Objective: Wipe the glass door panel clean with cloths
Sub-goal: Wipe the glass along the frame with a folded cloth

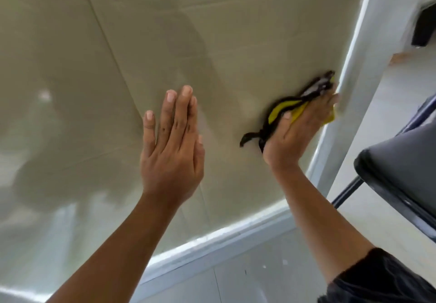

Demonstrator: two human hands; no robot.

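Cloth (280, 109) mostly hidden under right hand (299, 132) — fingers (330, 100) blurred.

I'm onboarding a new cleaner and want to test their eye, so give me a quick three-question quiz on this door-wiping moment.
1. Which hand presses the cloth on the glass? A) left B) right C) both
2. True or false: the left hand holds a second cloth.
3. Fill in: the cloth is at the door's ___ frame, on the chair side.

Key:
1. B, the right hand.
2. False; its fingers are straight and bare.
3. Right.
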